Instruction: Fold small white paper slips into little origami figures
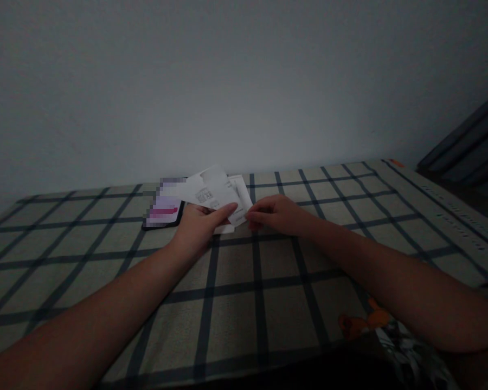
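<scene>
Papers [216,183] are held overlapping, between the left hand [195,222] and the right hand [272,214]. Left fingers: closed on the papers, thumb on top at the 6 o'clock edge, other fingers partly hidden. Right fingers: thumb and index pinched together on the corner at 4 o'clock. A dark-edged item [165,205], partly pixelated, lies at 8 o'clock on the checked cloth [231,314]. A plain wall [244,81] stands at 12 o'clock; striped fabric [472,135] shows at 2 o'clock. Lighting: dim.

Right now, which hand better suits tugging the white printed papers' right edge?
Probably the right hand: it is at that edge, while the left hand holds the white printed papers.
</scene>
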Motion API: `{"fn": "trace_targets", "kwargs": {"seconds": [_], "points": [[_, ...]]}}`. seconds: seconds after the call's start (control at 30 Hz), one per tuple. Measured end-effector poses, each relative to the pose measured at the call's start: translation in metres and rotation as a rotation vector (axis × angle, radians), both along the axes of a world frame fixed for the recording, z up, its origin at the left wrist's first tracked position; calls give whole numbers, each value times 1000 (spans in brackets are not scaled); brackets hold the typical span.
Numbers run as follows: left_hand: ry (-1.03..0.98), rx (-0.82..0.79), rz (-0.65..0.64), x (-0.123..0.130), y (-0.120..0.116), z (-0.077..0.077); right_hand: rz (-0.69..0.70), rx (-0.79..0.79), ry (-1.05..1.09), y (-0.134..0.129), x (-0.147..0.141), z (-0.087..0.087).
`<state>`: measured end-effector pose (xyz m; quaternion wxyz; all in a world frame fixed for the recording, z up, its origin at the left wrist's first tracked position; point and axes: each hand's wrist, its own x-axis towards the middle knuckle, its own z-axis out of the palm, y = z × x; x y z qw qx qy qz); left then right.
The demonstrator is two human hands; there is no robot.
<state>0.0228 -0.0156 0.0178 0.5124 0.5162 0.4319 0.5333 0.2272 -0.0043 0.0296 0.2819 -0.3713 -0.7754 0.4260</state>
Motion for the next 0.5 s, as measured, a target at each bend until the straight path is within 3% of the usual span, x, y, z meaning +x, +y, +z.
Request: {"fn": "trace_targets", "kwargs": {"seconds": [0.27,0.5], "points": [[-59,-13,-23,0,1,0,-14,-43,80,2,-1,-6],[3,25,-74,-3,2,-3,7,-61,149,1,-3,-7]]}}
